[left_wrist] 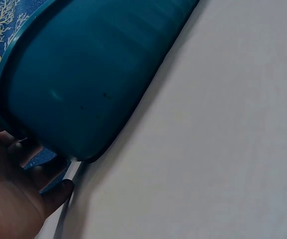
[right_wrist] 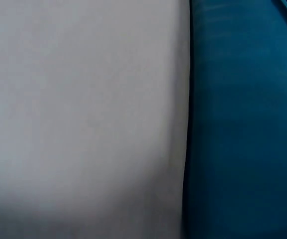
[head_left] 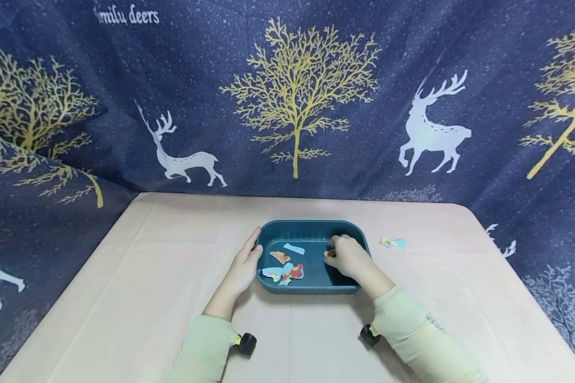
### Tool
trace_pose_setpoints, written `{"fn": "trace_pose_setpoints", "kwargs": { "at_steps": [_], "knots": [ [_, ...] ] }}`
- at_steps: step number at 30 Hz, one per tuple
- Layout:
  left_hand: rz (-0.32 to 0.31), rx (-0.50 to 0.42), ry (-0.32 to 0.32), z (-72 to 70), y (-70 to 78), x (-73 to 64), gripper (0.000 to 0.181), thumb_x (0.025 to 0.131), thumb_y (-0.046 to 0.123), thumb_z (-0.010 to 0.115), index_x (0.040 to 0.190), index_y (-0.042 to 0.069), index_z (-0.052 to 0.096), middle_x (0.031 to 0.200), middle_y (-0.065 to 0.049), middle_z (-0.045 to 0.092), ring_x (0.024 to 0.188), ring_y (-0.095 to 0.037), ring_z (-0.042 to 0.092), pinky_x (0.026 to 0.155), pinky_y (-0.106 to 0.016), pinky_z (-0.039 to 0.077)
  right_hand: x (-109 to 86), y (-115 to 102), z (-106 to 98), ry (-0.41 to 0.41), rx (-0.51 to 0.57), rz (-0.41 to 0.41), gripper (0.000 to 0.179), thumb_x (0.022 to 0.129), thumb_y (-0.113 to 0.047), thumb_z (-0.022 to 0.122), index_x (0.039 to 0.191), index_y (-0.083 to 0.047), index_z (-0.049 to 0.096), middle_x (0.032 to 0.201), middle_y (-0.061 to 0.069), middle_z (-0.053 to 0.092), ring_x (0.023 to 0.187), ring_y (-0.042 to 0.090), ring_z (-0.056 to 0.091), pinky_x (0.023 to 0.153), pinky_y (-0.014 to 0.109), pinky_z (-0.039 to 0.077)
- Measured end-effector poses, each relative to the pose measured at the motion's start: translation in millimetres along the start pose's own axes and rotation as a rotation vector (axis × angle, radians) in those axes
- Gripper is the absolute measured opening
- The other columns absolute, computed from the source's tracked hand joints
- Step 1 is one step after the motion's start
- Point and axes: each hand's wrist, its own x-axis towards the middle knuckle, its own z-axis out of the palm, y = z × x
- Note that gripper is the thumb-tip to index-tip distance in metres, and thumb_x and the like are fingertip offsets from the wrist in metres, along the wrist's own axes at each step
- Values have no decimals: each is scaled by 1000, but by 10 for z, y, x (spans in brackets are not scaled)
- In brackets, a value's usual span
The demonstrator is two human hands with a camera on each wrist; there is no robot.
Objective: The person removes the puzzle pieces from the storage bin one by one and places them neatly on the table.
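A dark teal plastic basin [head_left: 311, 290] stands on the table. My left hand [head_left: 244, 260] holds its left end, thumb at the rim and fingers along the outer wall; the left wrist view shows this hand [left_wrist: 19, 194] beside the basin's outer side [left_wrist: 93, 84]. Inside the basin, at the right, my right hand [head_left: 351, 258] pinches a small orange-brown scrap [head_left: 329, 254], partly hidden by the fingers. Toward the left of the basin floor lie a light blue strip [head_left: 294, 248], an orange scrap [head_left: 280, 257] and a cluster of colourful torn pieces [head_left: 287, 272]. The right wrist view shows only the basin wall [right_wrist: 247, 119] and tabletop.
Right of the basin, a yellow and light blue scrap [head_left: 394, 243] lies on the pale table cover [head_left: 139, 298]. A dark blue cloth [head_left: 191, 80] with deer and trees hangs behind the table. Each wrist carries a small black camera [head_left: 246, 344].
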Motion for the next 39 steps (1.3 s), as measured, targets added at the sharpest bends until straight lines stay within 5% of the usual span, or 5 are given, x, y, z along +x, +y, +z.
{"fn": "trace_pose_setpoints", "kwargs": {
  "at_steps": [9, 26, 34, 39],
  "knots": [
    [-5, -1, -2, -1, 20, 0, 51, 104, 26, 31, 153, 21, 18, 159, 1, 17, 147, -24, 12, 119, -48, 13, -16, -12, -23, 6, -7, -6, 30, 82, -19, 71, 106, -2, 64, 100, 11, 57, 86, 19, 59, 75, 34, 54],
    [7, -27, -14, 13, 4, -7, 51, 104, 25, 31, 153, 21, 17, 159, -1, 15, 147, -25, 11, 119, -49, 12, -56, 18, -92, 31, 186, -74, 8, 84, -2, 66, 92, -5, 66, 94, 9, 56, 78, 15, 55, 65, 26, 50],
    [4, -25, -10, 20, 3, -12, 51, 104, 25, 31, 153, 20, 18, 159, -1, 16, 147, -26, 12, 119, -49, 12, -94, 54, -200, 39, 385, -35, 17, 89, -3, 61, 105, 1, 65, 93, 11, 58, 63, 13, 60, 55, 24, 53],
    [4, -24, -5, 15, 9, -13, 51, 104, 25, 31, 153, 21, 18, 159, -1, 16, 147, -26, 12, 119, -49, 13, -127, 126, -274, 61, 491, -17, 21, 90, -3, 60, 110, 2, 63, 93, 13, 63, 75, 21, 66, 60, 25, 57]
  ]
}}
